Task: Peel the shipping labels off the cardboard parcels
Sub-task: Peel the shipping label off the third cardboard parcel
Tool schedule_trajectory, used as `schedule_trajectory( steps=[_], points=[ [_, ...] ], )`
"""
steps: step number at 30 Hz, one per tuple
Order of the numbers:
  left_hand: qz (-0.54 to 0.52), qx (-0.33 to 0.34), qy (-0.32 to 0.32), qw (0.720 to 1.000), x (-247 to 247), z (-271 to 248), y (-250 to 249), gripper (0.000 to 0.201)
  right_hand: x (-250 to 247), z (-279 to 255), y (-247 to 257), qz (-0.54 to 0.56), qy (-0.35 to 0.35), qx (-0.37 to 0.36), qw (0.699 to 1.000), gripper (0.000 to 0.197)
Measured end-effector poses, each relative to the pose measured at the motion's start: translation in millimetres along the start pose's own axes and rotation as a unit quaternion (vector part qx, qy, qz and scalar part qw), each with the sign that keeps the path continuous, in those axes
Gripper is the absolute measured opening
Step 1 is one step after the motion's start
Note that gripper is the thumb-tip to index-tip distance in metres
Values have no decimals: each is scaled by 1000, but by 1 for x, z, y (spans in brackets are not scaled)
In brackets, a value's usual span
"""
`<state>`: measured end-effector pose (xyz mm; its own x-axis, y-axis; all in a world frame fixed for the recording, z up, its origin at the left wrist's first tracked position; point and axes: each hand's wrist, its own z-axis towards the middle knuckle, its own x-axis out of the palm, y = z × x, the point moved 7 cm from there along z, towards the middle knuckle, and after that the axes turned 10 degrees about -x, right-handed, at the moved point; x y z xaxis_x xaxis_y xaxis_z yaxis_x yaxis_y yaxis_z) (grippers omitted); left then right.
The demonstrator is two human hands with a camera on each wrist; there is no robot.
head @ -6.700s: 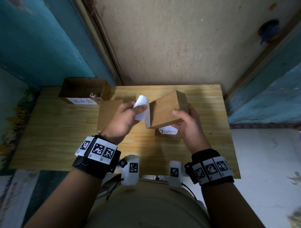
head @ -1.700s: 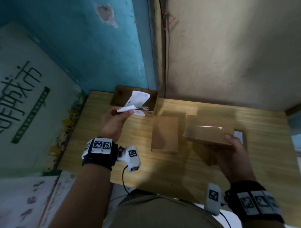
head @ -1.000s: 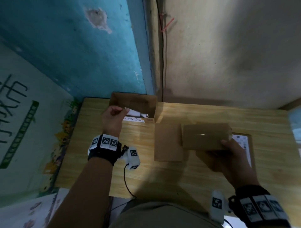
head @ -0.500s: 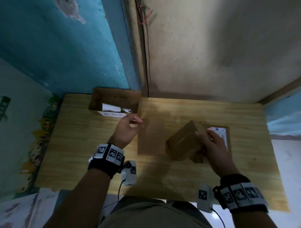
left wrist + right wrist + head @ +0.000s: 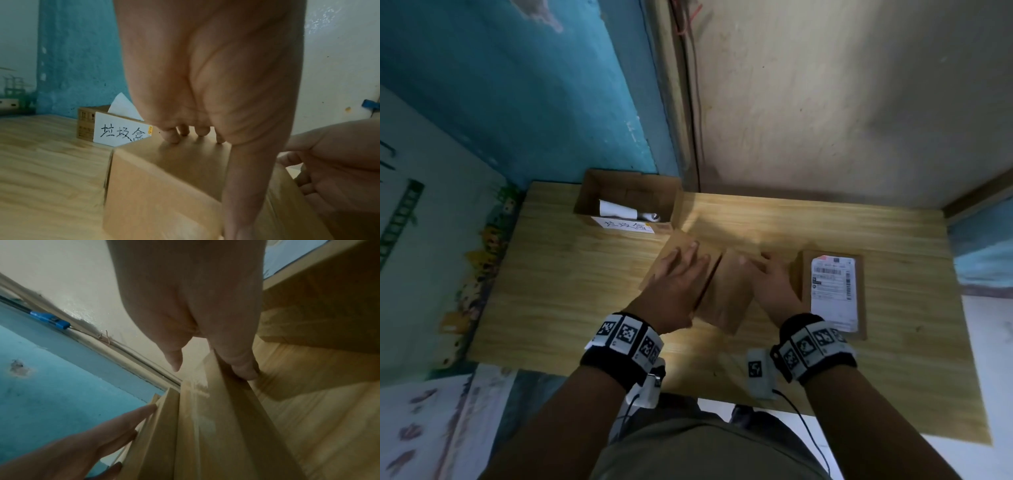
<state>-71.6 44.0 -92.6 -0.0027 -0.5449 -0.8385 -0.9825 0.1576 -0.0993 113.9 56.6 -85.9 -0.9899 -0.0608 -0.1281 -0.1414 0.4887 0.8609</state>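
Note:
Two plain cardboard parcels stand side by side mid-table. My left hand (image 5: pixel 683 272) rests flat, fingers straight, on top of the left parcel (image 5: pixel 671 241); the left wrist view shows its fingertips (image 5: pixel 174 139) touching the top face. My right hand (image 5: pixel 768 275) holds the second plain parcel (image 5: pixel 729 301) by its right side, tilted against the first. In the right wrist view the fingers (image 5: pixel 244 369) lie on that parcel's (image 5: pixel 205 426) side face. A third parcel (image 5: pixel 861 301) at the right carries a white shipping label (image 5: pixel 834 294) on top.
An open cardboard bin (image 5: pixel 626 188) with a handwritten white tag stands at the table's back left and holds peeled white labels (image 5: pixel 616 209). Walls rise right behind the table (image 5: pixel 551 291). Bare wood lies to the left and in front.
My left hand dropped the peeled label in the bin and came back onto the left parcel. My right hand brought its parcel down beside that one.

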Motion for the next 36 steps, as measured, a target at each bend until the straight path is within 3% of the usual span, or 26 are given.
schedule_trajectory(
  steps=[4, 8, 12, 19, 23, 28, 33, 36],
  points=[
    [-89, -80, 9, 993, -22, -27, -2, 136, 4, 1, -10, -40, 7, -13, 999, 73],
    [-42, -78, -12, 996, -27, -32, -8, 130, 6, -3, -7, -86, 20, -38, 995, 81],
    [34, -80, -65, 994, -29, -34, -17, 117, 1, -14, 2, -145, 20, -116, 983, 79],
    [13, -115, -85, 990, -31, -27, -20, 120, -49, -48, 8, -229, -35, -213, 949, 65],
    [50, -124, -98, 986, -33, -25, -33, 117, -88, -57, 2, -328, -76, -195, 921, 73],
    [62, -140, -93, 984, -30, -22, -35, 122, -117, -60, -21, -427, -78, -98, 896, 98],
    [45, -128, -52, 989, -24, -19, -40, 115, -126, -60, -43, -389, -59, -55, 918, 116],
    [38, -132, -48, 989, -24, -18, -43, 114, -129, -57, -47, -404, -46, -69, 911, 119]
  ],
)
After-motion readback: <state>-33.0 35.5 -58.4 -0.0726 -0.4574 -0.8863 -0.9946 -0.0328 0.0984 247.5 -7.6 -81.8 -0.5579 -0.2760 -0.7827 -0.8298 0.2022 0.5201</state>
